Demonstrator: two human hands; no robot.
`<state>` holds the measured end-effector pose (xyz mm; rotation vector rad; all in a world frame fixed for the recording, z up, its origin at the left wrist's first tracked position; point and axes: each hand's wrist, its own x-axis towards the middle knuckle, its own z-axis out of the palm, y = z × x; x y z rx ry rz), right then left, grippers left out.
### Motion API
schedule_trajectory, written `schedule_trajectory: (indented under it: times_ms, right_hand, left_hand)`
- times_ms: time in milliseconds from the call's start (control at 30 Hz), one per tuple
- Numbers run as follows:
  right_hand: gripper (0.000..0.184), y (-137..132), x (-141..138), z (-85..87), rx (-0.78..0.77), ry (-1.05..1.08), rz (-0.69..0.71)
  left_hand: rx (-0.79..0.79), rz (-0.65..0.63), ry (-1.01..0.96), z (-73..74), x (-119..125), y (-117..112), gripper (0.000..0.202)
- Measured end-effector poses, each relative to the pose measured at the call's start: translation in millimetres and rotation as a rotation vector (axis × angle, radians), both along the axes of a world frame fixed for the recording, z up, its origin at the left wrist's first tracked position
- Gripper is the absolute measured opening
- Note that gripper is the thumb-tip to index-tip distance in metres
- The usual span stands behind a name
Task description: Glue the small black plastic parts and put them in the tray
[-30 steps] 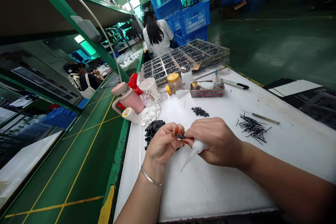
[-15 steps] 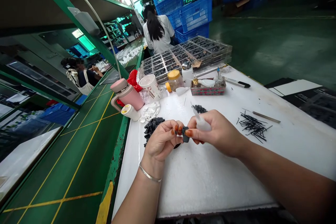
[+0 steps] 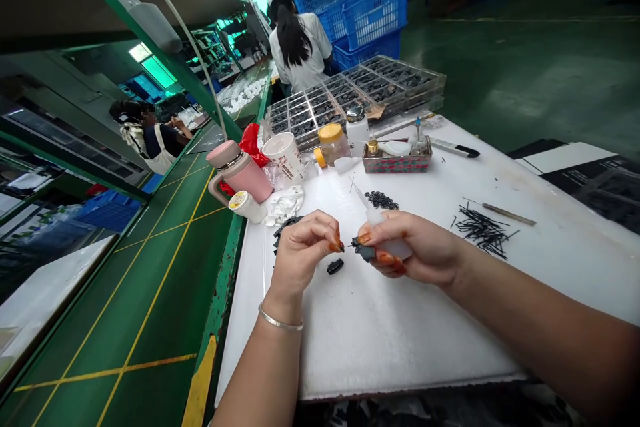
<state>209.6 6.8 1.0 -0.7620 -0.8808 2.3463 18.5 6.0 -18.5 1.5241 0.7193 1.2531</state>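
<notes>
My right hand (image 3: 420, 247) pinches a small dark grey part (image 3: 365, 251) between thumb and finger. A translucent squeeze bottle with a thin nozzle (image 3: 375, 215) is also held in it, its tip pointing up and away. Just left of the part, my left hand (image 3: 310, 240) is closed in a pinch; whatever its fingertips hold is too small to name. A short gap separates the two hands. Below them, a black part (image 3: 335, 266) lies on the white tabletop (image 3: 400, 340). Behind my left hand, a pile of black parts (image 3: 284, 228) is partly hidden.
Small black rings (image 3: 381, 200) and thin black sticks (image 3: 483, 230) lie beyond my hands, near a thin-tipped tool (image 3: 509, 214). A pink mug (image 3: 245, 173), jars (image 3: 334, 143), a small box (image 3: 397, 163) and a compartment tray (image 3: 350, 97) line the back. A person (image 3: 300, 50) sits beyond.
My left hand has drawn away leftward from the dark grey part, which stays in my right hand, now tilted. The black part on the table has come into fuller view.
</notes>
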Motion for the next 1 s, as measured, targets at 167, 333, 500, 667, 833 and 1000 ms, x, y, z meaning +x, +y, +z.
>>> schedule_trajectory:
  times_ms: [167, 333, 500, 667, 833, 1000]
  right_hand:
    - [0.017, -2.2, -1.6, 0.0, 0.006, -0.022, 0.017]
    - [0.017, -1.7, -2.3, -1.9, 0.015, -0.023, 0.037]
    - [0.014, -2.2, -4.1, -2.4, 0.021, -0.04, 0.05]
    - [0.014, -3.1, -4.2, -2.1, 0.028, -0.049, 0.052]
    - [0.014, -2.6, -4.5, -4.4, 0.042, -0.039, 0.055]
    - [0.014, -2.1, -5.4, -6.0, 0.05, -0.035, 0.057]
  left_hand:
    - [0.102, -0.015, 0.022, 0.0, -2.3, -0.3, 0.012]
    - [0.138, -0.023, 0.047, 2.6, -1.7, -1.4, 0.012]
    - [0.155, -0.03, 0.069, 4.3, -2.4, -2.4, 0.01]
    - [0.183, -0.047, 0.089, 5.2, -3.6, -2.4, 0.011]
    - [0.189, -0.056, 0.09, 5.8, -3.7, -2.3, 0.012]
    - [0.194, -0.052, 0.104, 6.2, -3.9, -2.7, 0.011]
